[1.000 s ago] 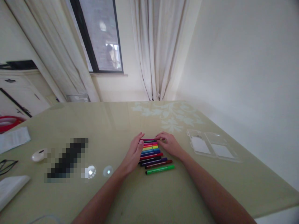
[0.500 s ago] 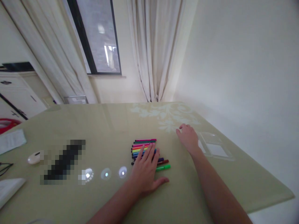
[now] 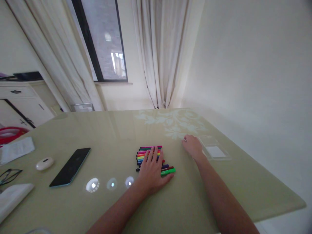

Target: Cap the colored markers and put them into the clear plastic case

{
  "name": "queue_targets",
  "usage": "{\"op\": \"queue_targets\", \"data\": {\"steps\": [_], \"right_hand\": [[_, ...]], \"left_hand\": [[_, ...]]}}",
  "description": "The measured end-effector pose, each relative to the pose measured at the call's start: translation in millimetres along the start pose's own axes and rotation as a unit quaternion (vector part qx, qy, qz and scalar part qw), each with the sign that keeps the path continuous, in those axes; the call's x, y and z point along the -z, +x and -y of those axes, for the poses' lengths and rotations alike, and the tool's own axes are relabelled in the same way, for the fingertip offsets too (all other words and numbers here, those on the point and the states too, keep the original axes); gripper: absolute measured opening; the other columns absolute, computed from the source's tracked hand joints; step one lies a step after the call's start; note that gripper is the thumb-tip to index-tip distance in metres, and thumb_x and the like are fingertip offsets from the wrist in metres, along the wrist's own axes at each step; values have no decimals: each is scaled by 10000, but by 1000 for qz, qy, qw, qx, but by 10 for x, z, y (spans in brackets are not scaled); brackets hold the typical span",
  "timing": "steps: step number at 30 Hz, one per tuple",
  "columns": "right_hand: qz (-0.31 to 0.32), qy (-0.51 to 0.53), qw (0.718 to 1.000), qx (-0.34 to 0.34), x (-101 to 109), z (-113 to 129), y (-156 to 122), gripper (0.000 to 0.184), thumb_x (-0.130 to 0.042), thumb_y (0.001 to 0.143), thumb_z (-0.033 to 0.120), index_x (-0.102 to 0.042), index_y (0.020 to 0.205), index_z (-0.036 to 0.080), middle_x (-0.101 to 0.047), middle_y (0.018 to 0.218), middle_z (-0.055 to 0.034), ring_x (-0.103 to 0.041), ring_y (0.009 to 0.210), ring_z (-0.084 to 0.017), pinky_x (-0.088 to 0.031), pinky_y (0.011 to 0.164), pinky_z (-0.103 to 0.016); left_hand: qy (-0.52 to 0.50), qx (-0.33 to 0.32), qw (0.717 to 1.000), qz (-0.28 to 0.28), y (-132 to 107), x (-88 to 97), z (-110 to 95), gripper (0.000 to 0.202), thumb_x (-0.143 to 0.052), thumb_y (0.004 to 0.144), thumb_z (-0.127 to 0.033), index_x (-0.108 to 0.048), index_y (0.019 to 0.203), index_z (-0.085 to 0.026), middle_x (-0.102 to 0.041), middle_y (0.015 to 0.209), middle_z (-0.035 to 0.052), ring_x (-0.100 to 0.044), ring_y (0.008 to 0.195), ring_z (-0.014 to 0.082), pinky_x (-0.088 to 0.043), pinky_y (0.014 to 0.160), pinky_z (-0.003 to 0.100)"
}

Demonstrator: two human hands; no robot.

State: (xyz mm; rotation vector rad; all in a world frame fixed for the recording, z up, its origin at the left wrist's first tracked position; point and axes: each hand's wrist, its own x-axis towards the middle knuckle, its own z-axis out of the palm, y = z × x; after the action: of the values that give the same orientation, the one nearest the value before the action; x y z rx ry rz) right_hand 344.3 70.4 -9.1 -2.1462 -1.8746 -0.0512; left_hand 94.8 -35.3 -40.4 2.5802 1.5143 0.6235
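Observation:
My left hand [image 3: 151, 170] lies palm down over a row of coloured felt-tip pens [image 3: 149, 148], fingers extended across them. Its thumb rests beside the bright green felt-tip pen [image 3: 168, 172], the nearest one in the row. The pens lie side by side, a few at the near end sticking out further right. To the right, my right hand [image 3: 193, 147] is on the table with its fingers curled in. A small pale glint shows at those fingertips, but I cannot make out what it is. Just beyond that wrist lies a clear plastic case [image 3: 214, 151], partly hidden by the hand.
On the left are a black phone [image 3: 70, 167], a white oval mouse-like object [image 3: 45, 163], glasses [image 3: 11, 176], a folded pale cloth or paper [image 3: 18, 150] and a white device [image 3: 14, 198]. A wall [image 3: 255, 97] borders the table [image 3: 112, 130] on the right.
My left thumb has drawn up close to the green pen, and the pens' near end sits a little tighter. My right hand's fingers are more curled. The view has shifted slightly.

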Motion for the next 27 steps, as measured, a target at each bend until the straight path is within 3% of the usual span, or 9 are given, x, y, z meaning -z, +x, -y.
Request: {"op": "queue_targets", "data": {"steps": [3, 7, 11, 21, 27], "right_hand": [[-30, 31, 999, 23, -62, 53, -17, 131, -656, 898, 242, -781, 916, 207, -762, 916, -135, -725, 887, -253, -530, 729, -309], [4, 113, 992, 57, -102, 197, -47, 141, -663, 905, 262, -781, 865, 195, -772, 858, -115, -727, 825, -228, -520, 732, -295], [38, 187, 977, 97, -144, 444, -121, 169, -665, 922, 269, -774, 1005, 170, -787, 948, -103, -728, 881, -214, -532, 816, -306], [86, 426, 881, 184, -277, 819, -410, 294, -618, 916, 195, -682, 1202, 170, -724, 1107, -108, -704, 990, -185, -602, 870, -326], [113, 460, 848, 238, -288, 905, -527, 343, -594, 916, 160, -659, 1249, 211, -696, 1228, -104, -690, 1097, -195, -590, 971, -366]], "left_hand": [[4, 4, 1000, 11, 16, 6, 54, 985, -404, 900, -818, -385, 1595, -120, -326, 1671, 201, -234, 1563, 416, -199, 1260, 594], [25, -4, 1000, 13, 41, 27, 215, 910, -361, 940, -789, -398, 1591, -155, -320, 1679, 177, -220, 1575, 379, -199, 1264, 573], [43, -3, 999, 28, 62, 93, 413, 876, -347, 959, -773, -386, 1600, -176, -307, 1685, 168, -213, 1581, 358, -202, 1266, 561], [35, 3, 999, 32, 18, 258, 802, 844, -406, 956, -755, -393, 1599, -209, -322, 1682, 145, -268, 1568, 335, -233, 1265, 520], [15, -14, 1000, -3, -53, 359, 865, 791, -495, 933, -732, -443, 1569, -264, -409, 1646, 112, -375, 1518, 324, -210, 1278, 527]]}}
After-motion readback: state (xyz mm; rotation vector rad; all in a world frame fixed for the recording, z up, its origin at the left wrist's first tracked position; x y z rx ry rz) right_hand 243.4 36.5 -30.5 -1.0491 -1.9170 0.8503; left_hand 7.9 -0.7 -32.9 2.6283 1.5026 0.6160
